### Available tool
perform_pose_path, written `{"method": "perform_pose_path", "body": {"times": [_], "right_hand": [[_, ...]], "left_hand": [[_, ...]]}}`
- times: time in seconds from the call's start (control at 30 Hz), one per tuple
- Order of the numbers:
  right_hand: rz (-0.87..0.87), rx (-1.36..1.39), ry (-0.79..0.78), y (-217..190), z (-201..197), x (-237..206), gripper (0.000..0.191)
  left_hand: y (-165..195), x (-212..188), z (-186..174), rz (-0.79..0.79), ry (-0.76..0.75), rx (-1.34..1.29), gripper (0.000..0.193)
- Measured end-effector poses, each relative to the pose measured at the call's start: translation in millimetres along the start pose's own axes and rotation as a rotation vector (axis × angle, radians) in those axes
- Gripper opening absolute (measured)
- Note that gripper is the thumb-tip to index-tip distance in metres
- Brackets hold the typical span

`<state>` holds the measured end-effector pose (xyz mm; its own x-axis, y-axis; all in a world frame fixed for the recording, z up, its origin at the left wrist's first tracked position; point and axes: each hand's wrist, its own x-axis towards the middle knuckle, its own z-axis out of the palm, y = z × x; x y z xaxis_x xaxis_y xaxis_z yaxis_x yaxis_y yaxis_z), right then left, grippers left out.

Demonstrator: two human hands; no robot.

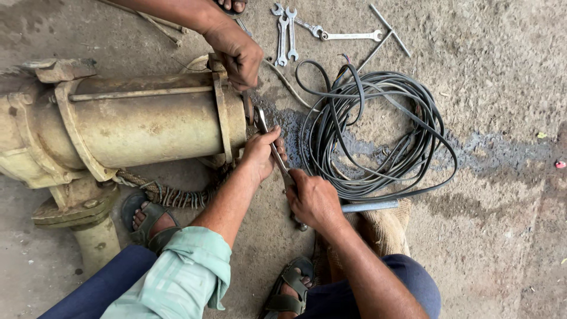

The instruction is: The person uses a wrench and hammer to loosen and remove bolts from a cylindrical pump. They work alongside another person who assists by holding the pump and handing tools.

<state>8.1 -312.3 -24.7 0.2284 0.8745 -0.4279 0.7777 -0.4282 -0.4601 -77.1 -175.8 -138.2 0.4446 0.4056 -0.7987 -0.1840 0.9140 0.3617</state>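
Both hands, left hand (260,155) and right hand (313,201), clenched round spanner (273,147) at pump body's (147,124) three o'clock end; keep jaw square, pull steady.

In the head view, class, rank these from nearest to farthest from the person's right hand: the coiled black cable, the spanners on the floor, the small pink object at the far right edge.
From the right hand:
1. Coiled black cable, just above and to its right.
2. Spanners, near the picture's top.
3. Small pink object, at the far right edge.
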Motion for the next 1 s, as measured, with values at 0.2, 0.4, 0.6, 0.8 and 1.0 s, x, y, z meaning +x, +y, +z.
{"method": "perform_pose_path", "body": {"times": [0.2, 0.4, 0.6, 0.8, 1.0], "right_hand": [[0.077, -0.095, -0.181, -13.8, -3.3, 3.9, 0.030], [-0.058, -0.120, -0.019, -25.6, -7.2, 0.0, 0.029], [-0.063, -0.069, -0.006, -30.6, -18.6, 2.8, 0.018], [-0.042, -0.061, -0.049, -31.7, -9.6, 10.9, 0.015], [-0.090, 0.114, 0.079, -31.9, -0.7, 12.0, 0.021]], "left_hand": [[-10.0, -0.3, 0.3, 0.087, 0.096, -0.076, 0.013], [-23.3, 4.5, -0.1, 0.127, 0.041, -0.287, 0.019], [-29.4, 3.1, -5.1, 0.138, -0.072, -0.435, 0.026], [-26.2, 4.0, -7.3, 0.141, -0.020, -0.415, 0.023], [-11.7, -13.2, -2.9, 0.090, -0.032, -0.319, 0.026]]}}
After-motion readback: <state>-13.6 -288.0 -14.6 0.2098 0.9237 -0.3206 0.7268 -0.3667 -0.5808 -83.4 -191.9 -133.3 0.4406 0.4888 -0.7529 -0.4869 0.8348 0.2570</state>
